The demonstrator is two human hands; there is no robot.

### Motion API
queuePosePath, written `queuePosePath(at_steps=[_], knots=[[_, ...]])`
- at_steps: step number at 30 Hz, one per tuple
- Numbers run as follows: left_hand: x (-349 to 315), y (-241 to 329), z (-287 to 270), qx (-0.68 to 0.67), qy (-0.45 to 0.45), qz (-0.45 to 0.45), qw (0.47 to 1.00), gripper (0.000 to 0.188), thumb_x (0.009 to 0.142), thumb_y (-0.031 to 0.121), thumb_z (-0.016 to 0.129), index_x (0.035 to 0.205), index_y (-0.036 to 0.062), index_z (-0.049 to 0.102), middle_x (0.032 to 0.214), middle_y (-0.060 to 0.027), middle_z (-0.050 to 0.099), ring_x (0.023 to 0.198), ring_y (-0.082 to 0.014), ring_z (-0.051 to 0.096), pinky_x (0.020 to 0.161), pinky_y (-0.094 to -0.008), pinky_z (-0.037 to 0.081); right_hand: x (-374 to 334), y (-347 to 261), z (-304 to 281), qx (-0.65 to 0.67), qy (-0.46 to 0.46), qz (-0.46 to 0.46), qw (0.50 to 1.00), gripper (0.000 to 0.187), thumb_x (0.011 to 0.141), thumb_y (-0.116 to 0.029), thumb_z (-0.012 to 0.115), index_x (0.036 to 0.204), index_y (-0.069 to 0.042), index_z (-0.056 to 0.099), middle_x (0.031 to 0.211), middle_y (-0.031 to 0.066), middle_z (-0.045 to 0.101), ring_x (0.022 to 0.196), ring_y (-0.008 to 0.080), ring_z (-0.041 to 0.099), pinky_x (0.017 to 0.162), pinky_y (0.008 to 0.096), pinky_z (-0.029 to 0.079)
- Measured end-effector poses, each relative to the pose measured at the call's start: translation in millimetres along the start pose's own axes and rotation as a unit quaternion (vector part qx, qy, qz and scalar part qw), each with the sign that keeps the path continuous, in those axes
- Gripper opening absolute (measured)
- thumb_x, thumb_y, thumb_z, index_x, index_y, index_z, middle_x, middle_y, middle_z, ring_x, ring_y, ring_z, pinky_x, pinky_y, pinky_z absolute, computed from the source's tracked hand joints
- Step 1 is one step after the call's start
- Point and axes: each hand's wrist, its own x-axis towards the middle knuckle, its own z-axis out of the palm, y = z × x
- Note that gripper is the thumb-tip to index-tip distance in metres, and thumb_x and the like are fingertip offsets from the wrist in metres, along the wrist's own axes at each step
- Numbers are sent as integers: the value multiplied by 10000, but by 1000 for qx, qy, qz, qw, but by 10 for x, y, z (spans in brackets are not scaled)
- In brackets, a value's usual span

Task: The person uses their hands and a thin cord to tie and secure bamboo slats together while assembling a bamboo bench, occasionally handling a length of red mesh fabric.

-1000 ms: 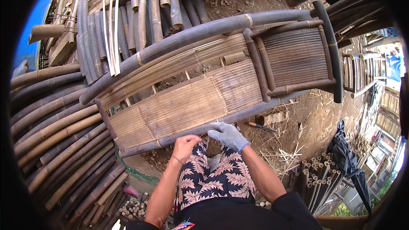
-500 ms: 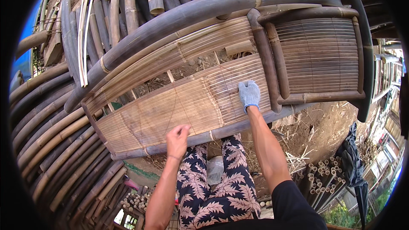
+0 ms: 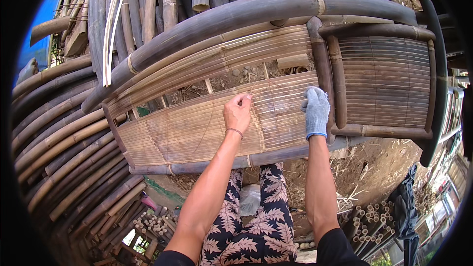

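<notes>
My bare left hand is over the slatted seat of a long bamboo bench, its thumb and fingers pinched together. What sits in the pinch, if anything, is too small to make out. A thin dark strand curves loosely over the slats beside my left wrist. My right hand, in a grey knitted glove with a blue cuff, is at the seat's right end by the dark upright post. Its fingers are curled, and whatever they hold is hidden.
A thick bamboo rail arches along the bench's far side. A slatted panel adjoins at right. Bamboo poles are stacked at left, with pale strips on top. Cut bamboo pieces and a dark cloth are at lower right.
My left hand has moved up and right, from the seat's near edge to over its middle. My gloved right hand has shifted right toward the post. The view has shifted slightly.
</notes>
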Motion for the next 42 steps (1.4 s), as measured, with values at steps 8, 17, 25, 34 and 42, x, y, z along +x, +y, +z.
queuePosePath(at_steps=[8, 17, 25, 34, 42], knots=[[-156, -321, 7, -32, -65, -105, 992, 260, 945, 231, 626, 1017, 5, 734, 778, 1, 655, 685, -63, 542, 617, -236, 436, -102, 950, -166, -233, 149, -3, 961, 290, 898, -175, 621, 1131, -4, 640, 1060, 213, 648, 979, 356, 626, 890, 439, 489], [-250, -488, 155, -81, -74, -90, 990, 248, 941, 216, 634, 960, -11, 732, 728, 7, 635, 649, -71, 519, 599, -250, 434, 90, 439, 154, -520, 13, -199, 831, 274, 895, -314, 634, 887, -41, 660, 905, 164, 645, 878, 358, 623, 774, 481, 493], [-98, -260, 171, -50, -78, -84, 992, 267, 956, 243, 612, 1004, 11, 735, 764, -13, 657, 705, -69, 542, 632, -241, 435, -155, 26, 152, 153, -160, 132, 966, 114, 947, -131, 549, 952, -44, 622, 726, 34, 575, 512, 90, 492, 449, 257, 399], [-64, -235, 98, -20, -54, -35, 998, 278, 941, 250, 614, 993, 9, 742, 761, -39, 682, 677, -91, 567, 627, -269, 460, -206, -70, 36, 179, -322, 310, 876, 268, 960, -200, 554, 1106, 16, 616, 739, 93, 665, 489, 131, 576, 408, 260, 463], [118, -209, 17, 176, -87, 162, 967, 249, 923, 242, 615, 961, 19, 719, 849, -174, 689, 762, -267, 667, 696, -368, 502, 0, -429, 398, -17, -503, 162, 848, 476, 988, -173, 488, 1461, -127, 457, 799, 98, 696, 564, 158, 655, 485, 284, 536]])
